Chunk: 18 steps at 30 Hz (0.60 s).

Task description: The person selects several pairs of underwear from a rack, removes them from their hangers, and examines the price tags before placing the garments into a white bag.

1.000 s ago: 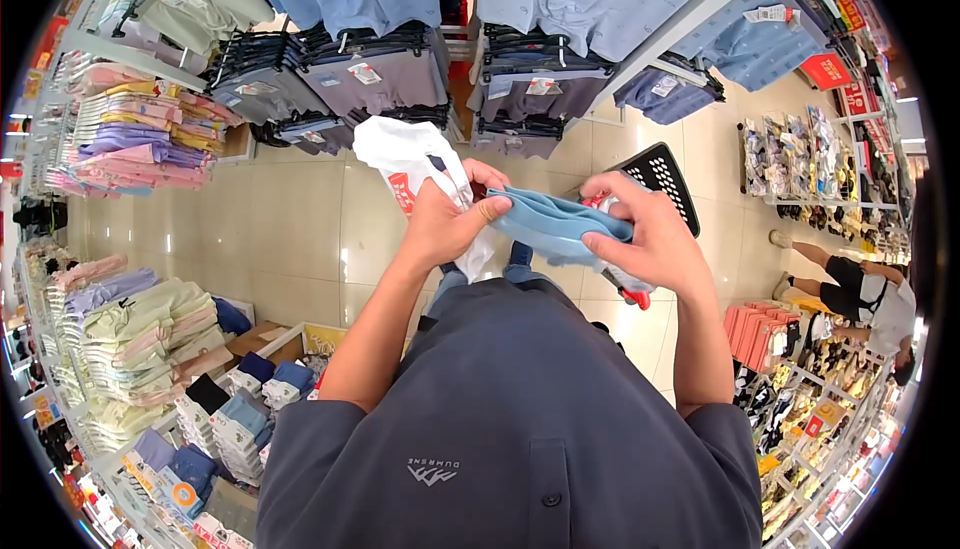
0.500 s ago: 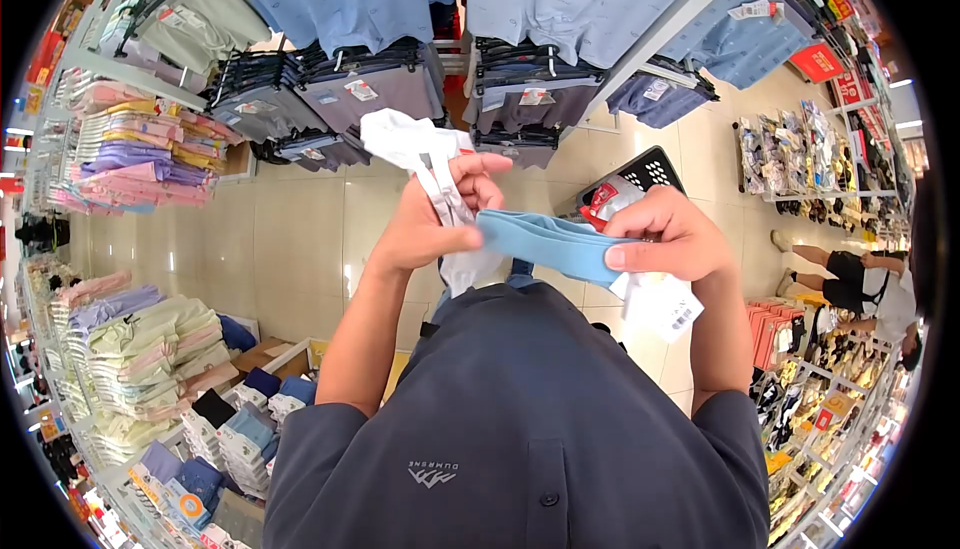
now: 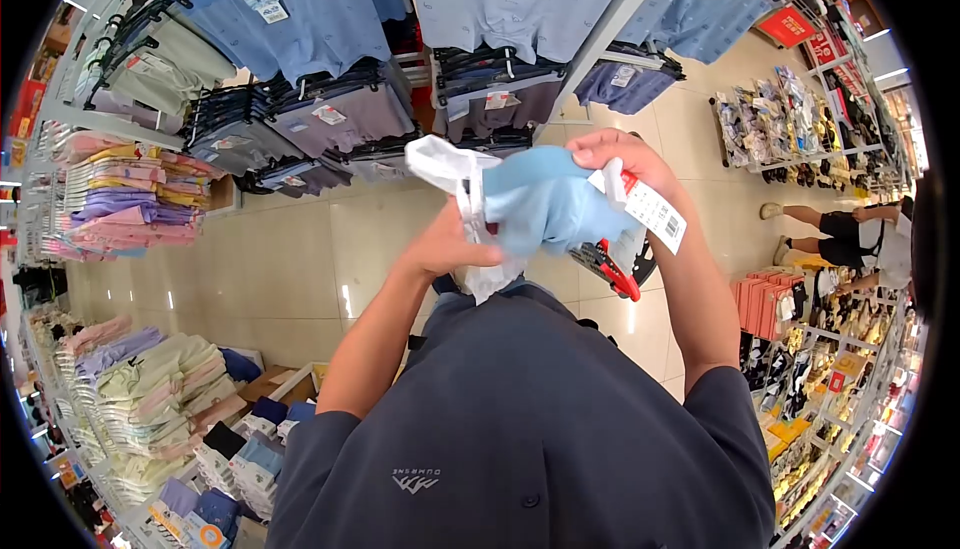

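Note:
A light blue folded garment, slightly blurred, is held up between my two hands in front of my chest. My left hand grips its left end, thumb in front and the other fingers mostly hidden. White, partly clear plastic wrapping hangs around that hand, above and below it. At the upper right edge of the fabric, my right hand is closed on the garment. A white barcode tag with a red part hangs beside my right wrist.
A dark basket with a red handle stands on the tiled floor, partly behind the garment and my right arm. Racks of blue shorts stand ahead. Folded clothes lie at left. A person stands at right near hanging goods.
The blue garment has gone from a flat folded strip to a fuller, more opened shape. My right hand has moved up and left, and the tag has turned. The view has shifted slightly.

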### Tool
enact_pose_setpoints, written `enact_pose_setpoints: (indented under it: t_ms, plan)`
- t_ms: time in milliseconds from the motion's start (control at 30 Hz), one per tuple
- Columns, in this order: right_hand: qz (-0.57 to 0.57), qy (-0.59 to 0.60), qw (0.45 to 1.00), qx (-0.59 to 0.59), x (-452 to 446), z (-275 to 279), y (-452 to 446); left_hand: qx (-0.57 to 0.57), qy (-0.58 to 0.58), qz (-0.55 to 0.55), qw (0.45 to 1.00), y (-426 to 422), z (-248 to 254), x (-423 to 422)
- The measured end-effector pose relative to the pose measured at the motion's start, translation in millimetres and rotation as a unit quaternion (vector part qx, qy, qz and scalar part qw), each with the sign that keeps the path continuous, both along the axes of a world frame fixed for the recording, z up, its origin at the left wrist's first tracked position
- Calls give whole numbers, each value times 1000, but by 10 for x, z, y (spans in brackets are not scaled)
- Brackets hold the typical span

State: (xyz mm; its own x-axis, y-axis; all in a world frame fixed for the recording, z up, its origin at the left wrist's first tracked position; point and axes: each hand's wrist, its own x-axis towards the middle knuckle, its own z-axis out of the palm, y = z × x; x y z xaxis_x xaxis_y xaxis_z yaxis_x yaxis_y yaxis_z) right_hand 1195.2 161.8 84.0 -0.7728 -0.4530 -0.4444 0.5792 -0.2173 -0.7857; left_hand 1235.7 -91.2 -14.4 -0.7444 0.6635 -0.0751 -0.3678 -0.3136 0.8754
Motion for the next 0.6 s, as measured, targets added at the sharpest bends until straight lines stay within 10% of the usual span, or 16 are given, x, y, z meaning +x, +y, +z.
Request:
enact_pose_setpoints:
  t_ms: [233,267,400,600]
  plan:
    - [-104,99,990,-11,5,60,126,52,-47,108,992,181,79,149]
    - [-30,-96,970,-223,-157,-100,307,50,-48,104,992,167,86,145]
    - [-223,-92,885,-398,240,-1009,97,39,-140,114,983,196,166,47]
    - [-162,-111,915,-353,904,-1526,-105,-22,-189,140,972,131,-100,122]
